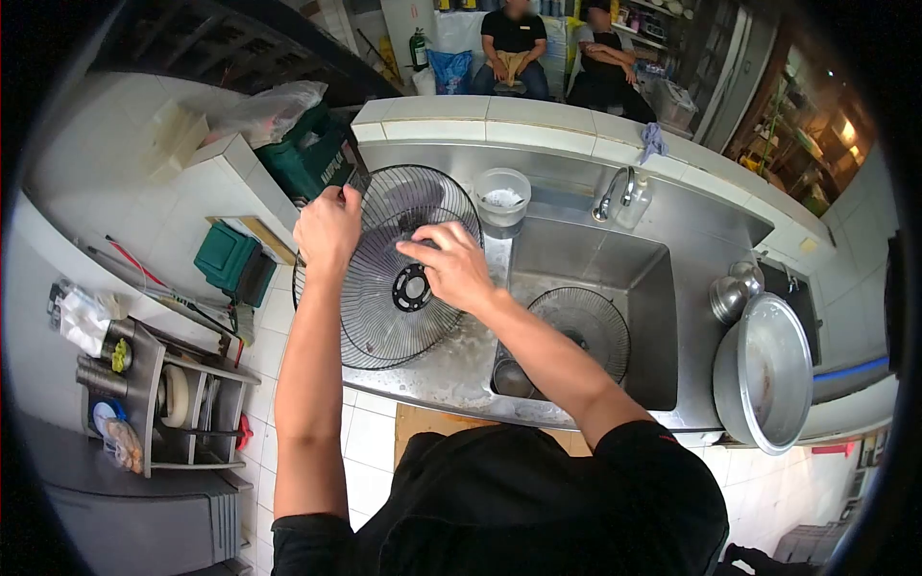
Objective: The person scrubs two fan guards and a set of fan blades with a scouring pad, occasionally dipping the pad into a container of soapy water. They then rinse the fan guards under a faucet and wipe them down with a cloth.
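A round black wire fan guard [379,322] stands tilted on the steel counter left of the sink, its open centre ring [411,288] facing me. My left hand [329,228] is closed around its upper left rim. Against the wires above the ring, my right hand [451,264] has its fingers pinched on something small and greyish; I cannot tell what it is. A second fan guard [600,322] lies in the sink [648,288], partly hidden behind my right forearm. Near the sink's front left corner is a metal cup [512,377].
Behind the sink are a white tub [503,197], a faucet [607,197] and a clear bottle [636,202]. A large metal basin [764,374] leans at the right. Green crate [307,154] stands back left. Two people [514,43] sit beyond the tiled ledge [538,130].
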Demonstrator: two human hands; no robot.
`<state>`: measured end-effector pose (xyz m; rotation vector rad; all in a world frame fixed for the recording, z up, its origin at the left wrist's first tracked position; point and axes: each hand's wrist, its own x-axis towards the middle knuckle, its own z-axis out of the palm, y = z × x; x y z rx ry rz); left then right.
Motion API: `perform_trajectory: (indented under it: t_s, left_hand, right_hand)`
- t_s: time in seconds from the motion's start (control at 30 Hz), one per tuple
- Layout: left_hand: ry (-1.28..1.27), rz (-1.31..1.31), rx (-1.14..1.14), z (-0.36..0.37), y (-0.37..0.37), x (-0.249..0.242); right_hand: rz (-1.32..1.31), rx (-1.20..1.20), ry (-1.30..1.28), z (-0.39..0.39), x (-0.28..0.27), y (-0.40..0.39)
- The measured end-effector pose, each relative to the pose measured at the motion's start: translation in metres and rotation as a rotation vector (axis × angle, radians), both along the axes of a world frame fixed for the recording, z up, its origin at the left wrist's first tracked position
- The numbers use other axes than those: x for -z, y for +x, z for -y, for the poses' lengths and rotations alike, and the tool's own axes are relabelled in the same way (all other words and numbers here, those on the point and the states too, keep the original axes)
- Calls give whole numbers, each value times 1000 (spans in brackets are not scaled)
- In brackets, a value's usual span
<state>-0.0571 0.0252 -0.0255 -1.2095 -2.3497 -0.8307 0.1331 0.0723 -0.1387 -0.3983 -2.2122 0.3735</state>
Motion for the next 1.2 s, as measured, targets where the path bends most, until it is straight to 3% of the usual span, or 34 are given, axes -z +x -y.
perform_trajectory:
  t_s: [0.07, 0.13, 0.2, 0.23, 0.3, 0.33, 0.43, 0.5, 0.53, 0.6, 0.63, 0.67, 0.73, 0.87, 1.0, 1.1, 1.2]
  left_hand:
    - [10, 17, 22, 1, 2, 1]
    - [8, -11, 19, 2, 1, 4]
    - [27, -42, 10, -1, -2, 2]
    - [15, -42, -13, 2, -3, 4]
    - [-3, -47, -31, 1, -3, 3]
    - [-14, -46, -15, 2, 1, 3]
    - [-13, -56, 3, -5, 6, -1]
    - [-27, -60, 3, -2, 7, 1]
    - [-24, -57, -4, -1, 5, 0]
    - [-27, -48, -10, 2, 5, 2]
    - [-35, -46, -20, 2, 5, 2]
    - [-44, -45, -29, 2, 5, 2]
    - [-34, -61, -30, -2, 7, -2]
    - [-64, -37, -50, -3, -1, 4]
    - [-80, -26, -60, 2, 1, -2]
    - [-60, -16, 6, 4, 10, -3]
    - [-66, -23, -32, 4, 0, -1]
  right_hand:
    - [-114, 182, 162, -2, 17, -3]
    - [-178, 227, 203, 6, 71, -5]
    - [-155, 457, -219, 16, 103, 1]
    - [-157, 455, -220, 15, 105, -2]
    - [-300, 505, -683, 18, 102, -16]
    - [-296, 513, -696, 27, 98, -29]
    - [-503, 534, -544, 30, 64, -52]
    - [-366, 219, -173, 38, 52, -35]
    - [-256, 198, -4, 29, 58, -24]
    - [-257, 304, -8, 5, 87, -12]
    - [-294, 467, -201, 3, 91, -9]
    - [-293, 468, -200, 6, 95, -17]
    - [-451, 575, -471, 16, 83, -45]
    - [-296, 144, -203, 46, 62, -28]
    - [-264, 169, -252, 23, 71, -11]
    - [-397, 405, -212, 14, 55, -21]
    - [-233, 206, -163, 10, 72, -12]
